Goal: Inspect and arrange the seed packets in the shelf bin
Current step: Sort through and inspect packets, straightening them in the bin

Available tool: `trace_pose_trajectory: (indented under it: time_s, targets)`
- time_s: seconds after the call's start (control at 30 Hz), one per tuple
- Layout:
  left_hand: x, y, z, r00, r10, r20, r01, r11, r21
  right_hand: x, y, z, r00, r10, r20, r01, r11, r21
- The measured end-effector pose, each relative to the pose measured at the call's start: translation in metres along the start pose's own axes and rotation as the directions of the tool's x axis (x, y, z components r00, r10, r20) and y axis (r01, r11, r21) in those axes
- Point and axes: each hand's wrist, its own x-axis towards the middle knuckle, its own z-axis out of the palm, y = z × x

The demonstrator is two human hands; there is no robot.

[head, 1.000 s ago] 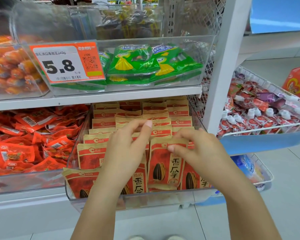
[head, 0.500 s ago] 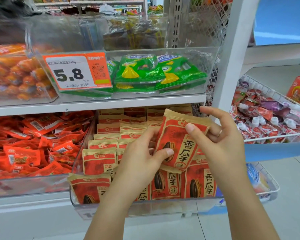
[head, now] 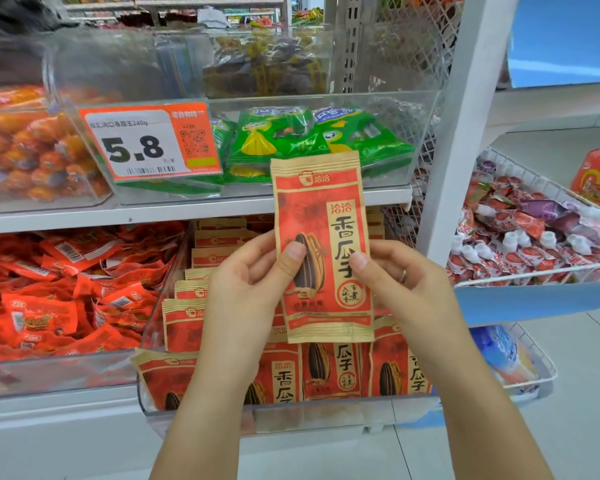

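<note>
A red and tan sunflower seed packet stands upright in front of me, its printed face toward the camera, raised above the clear shelf bin. My left hand pinches its left edge, thumb on the front over the seed picture. My right hand pinches the right edge with its thumb on the front too. Several matching seed packets stand in rows inside the bin below, partly hidden by my forearms.
Green snack packs fill the clear bin above, behind an orange 5.8 price tag. Loose red packets lie in the bin to the left. A white shelf post and a wire basket of sweets stand right.
Both hands lifted one seed packet out of the bin, raised it and turned it from tilted to upright, facing me.
</note>
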Motion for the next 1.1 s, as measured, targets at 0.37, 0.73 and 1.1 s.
trace_pose_trajectory:
  time_s: [0.37,0.73,1.1]
  targets:
    - [-0.003,0.001,0.004,0.999,-0.047,-0.012,0.046,0.995,-0.086,0.0,-0.001,0.001,0.999,0.003,-0.043,-0.002,1.0,0.024]
    - [-0.004,0.003,0.01,0.991,-0.118,0.057,0.122,0.99,-0.07,0.001,-0.002,0.001,0.998,0.036,-0.048,-0.03,0.991,0.127]
    - [-0.006,0.006,0.013,0.989,-0.147,0.025,0.148,0.986,-0.074,0.0,0.0,0.0,0.998,0.024,-0.053,-0.015,0.986,0.164]
